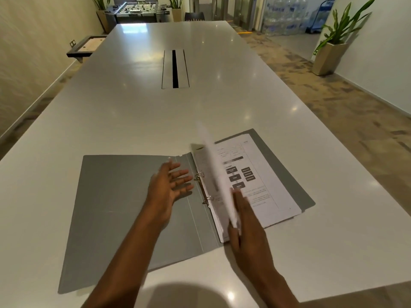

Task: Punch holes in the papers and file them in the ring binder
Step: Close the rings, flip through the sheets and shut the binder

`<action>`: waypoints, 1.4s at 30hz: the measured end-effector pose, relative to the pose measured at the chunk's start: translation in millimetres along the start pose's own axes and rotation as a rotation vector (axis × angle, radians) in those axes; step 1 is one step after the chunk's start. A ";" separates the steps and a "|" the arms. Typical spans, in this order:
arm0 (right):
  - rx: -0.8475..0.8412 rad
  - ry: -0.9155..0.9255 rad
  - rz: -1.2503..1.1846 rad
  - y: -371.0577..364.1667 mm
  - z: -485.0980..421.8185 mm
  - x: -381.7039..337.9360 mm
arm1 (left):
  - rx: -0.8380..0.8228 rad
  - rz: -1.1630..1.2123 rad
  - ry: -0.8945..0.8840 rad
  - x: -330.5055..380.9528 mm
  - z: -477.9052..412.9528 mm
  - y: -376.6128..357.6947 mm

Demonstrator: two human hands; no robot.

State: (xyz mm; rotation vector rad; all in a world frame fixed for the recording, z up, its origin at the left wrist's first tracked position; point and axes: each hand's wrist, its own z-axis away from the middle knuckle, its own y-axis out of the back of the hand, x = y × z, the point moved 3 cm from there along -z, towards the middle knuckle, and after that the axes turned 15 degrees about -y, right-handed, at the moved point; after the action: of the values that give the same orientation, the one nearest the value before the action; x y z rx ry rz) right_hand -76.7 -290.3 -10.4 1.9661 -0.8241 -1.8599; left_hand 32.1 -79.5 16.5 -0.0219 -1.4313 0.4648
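A grey ring binder (124,210) lies open flat on the white table (133,112). Its two metal rings (201,190) stand at the spine. A stack of printed papers (262,181) rests on the binder's right half. One blurred sheet (213,165) stands nearly on edge above the rings, and my right hand (244,227) pinches its near corner. My left hand (171,187) hovers over the bare left cover, palm up, fingers spread toward the rings, holding nothing. No hole punch is in view.
A cable slot (175,68) is set into the table's middle. The table's right edge drops to carpet floor. A potted plant (333,47) stands by the right wall, a foosball table (138,10) beyond the far end.
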 end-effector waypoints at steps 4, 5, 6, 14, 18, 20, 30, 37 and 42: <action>-0.126 0.207 0.096 -15.6 2.2 -13.1 | -0.072 0.174 0.139 17.2 -8.6 16.5; -0.156 0.237 0.148 -18.5 2.6 -16.3 | -0.098 0.155 0.132 20.6 -7.5 20.4; -0.187 0.270 0.199 -21.3 2.9 -18.6 | -0.111 0.103 0.115 22.3 -6.6 24.5; -0.277 0.264 0.168 -8.9 9.7 -24.9 | 0.057 -0.189 -0.002 15.6 -5.9 41.8; 0.115 -0.051 0.210 4.3 8.0 4.2 | 0.078 -0.206 -0.031 14.6 -1.2 45.1; 0.231 -0.230 0.379 11.7 6.6 21.2 | 0.078 -0.206 -0.042 16.3 2.2 45.0; 0.202 -0.542 0.691 18.0 2.1 58.2 | 0.066 -0.274 -0.061 11.8 2.7 50.5; 0.211 -0.509 0.618 15.5 0.8 54.5 | 0.069 -0.314 -0.105 12.0 1.8 56.3; 0.131 -0.487 0.109 12.5 1.2 31.5 | 0.059 -0.336 -0.120 12.5 0.9 54.0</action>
State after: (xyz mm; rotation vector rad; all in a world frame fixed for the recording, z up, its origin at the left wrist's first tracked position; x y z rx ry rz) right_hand -80.5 -318.8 -28.4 1.5091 -1.1866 -2.3032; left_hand 16.1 -26.6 12.8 0.2940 -1.5028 0.2333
